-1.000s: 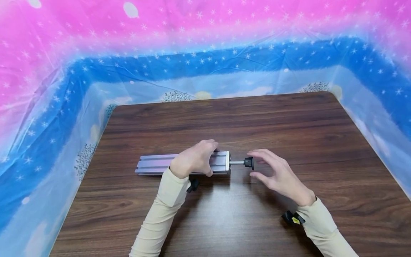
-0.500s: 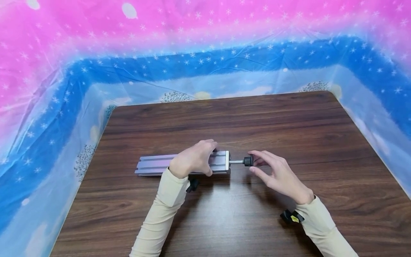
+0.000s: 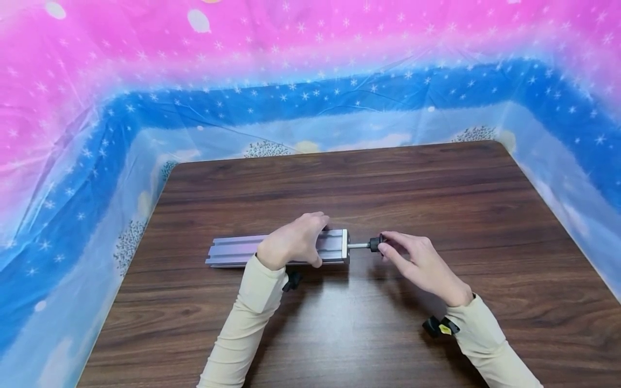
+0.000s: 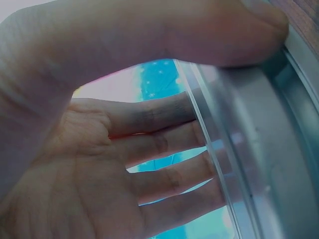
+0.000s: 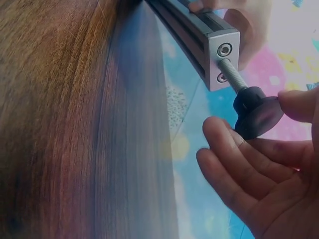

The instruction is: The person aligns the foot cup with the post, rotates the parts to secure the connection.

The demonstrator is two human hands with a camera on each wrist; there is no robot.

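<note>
A silver slotted aluminium profile (image 3: 237,251) lies lengthwise on the brown wooden table. My left hand (image 3: 293,240) grips it from above near its right end, thumb on the near side (image 4: 269,119) and fingers over the far side. A metal end plate (image 5: 223,62) with two socket screws caps that end. From the plate sticks out a levelling foot (image 5: 256,114) with a threaded stem (image 5: 233,74) and a round black base. At the base's rim, my right hand (image 3: 427,267) pinches it between thumb and fingers; the other fingers stay apart below it.
The dark wood-grain table (image 3: 339,183) spreads around both hands. Behind it and along its sides hangs a pink and blue cloth (image 3: 291,97) with snowflakes. Black wrist cameras sit on both cuffs, the right one (image 3: 439,326) with a yellow label.
My right thumb and fingers have closed in from a wide spread around the foot's black base to a pinch on its rim. The left hand and the profile have stayed in place.
</note>
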